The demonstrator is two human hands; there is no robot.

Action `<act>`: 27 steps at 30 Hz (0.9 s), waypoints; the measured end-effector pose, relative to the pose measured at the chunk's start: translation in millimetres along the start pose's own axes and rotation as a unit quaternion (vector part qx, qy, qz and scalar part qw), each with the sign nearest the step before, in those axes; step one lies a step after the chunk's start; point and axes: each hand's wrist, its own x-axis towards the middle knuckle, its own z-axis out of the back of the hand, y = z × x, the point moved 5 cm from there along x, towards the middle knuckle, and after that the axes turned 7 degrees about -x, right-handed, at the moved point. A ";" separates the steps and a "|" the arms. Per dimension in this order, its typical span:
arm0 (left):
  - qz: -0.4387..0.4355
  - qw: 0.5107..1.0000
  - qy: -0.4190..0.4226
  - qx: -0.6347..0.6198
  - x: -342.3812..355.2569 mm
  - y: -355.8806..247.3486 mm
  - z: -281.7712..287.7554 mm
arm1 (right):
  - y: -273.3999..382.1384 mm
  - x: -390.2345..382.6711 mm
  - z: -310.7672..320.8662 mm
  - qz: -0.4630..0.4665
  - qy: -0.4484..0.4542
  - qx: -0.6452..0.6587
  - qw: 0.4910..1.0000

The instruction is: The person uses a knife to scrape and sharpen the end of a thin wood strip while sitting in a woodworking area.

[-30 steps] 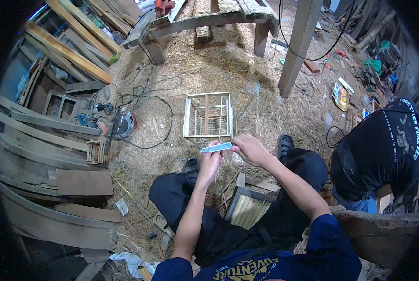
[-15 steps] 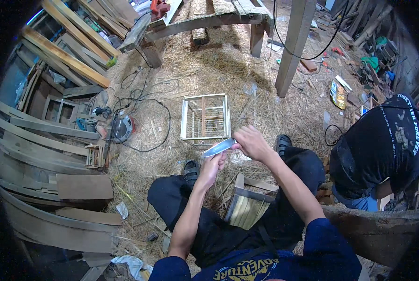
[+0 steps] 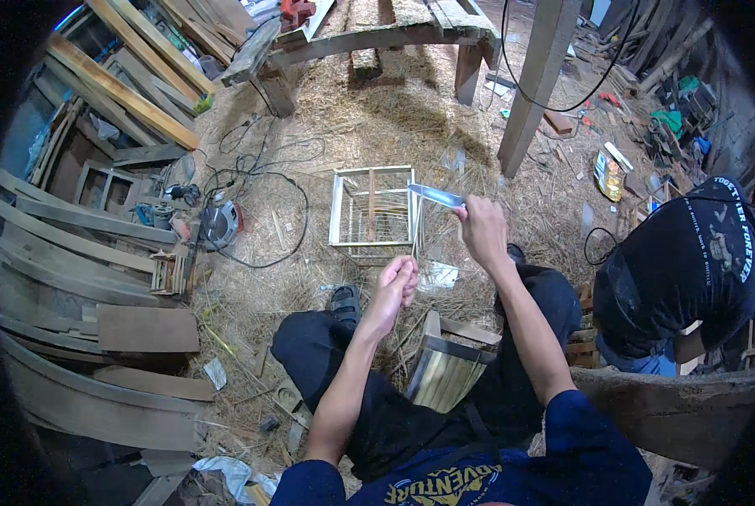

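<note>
My left hand (image 3: 394, 291) is closed on a thin pale strip (image 3: 415, 240), which runs upward from my fingers. My right hand (image 3: 484, 228) grips a knife (image 3: 436, 195) above and to the right of my left hand. Its wide, shiny blade points left, across the upper part of the strip. Just beyond my hands, a pale wooden wire-barred cage (image 3: 337, 202) sits on the shavings-covered floor. Between my legs is a wooden box or frame with slats (image 3: 440, 379).
A co-worker in black (image 3: 672, 278) bends at my right. Boards (image 3: 116, 84) are stacked at left, near a circular saw (image 3: 221, 226) and looping cords. A rough wooden bench (image 3: 369, 42), a post (image 3: 533, 93) and hanging cable stand ahead; scrap lies at right.
My right hand has moved up and to the right with the knife, away from my left hand. More of the strip now shows between them.
</note>
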 end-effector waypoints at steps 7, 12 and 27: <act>0.019 0.999 -0.030 0.013 -10.5 1.7 20.9 | 65.5 -29.9 -9.1 0.208 0.110 0.146 0.961; 0.035 0.999 -0.011 0.027 -32.6 -1.1 17.7 | -51.5 17.4 12.1 -0.147 0.004 0.029 0.989; -0.060 0.996 -0.066 0.020 -8.5 -11.2 31.8 | 31.3 -11.7 16.4 0.057 0.051 0.171 0.982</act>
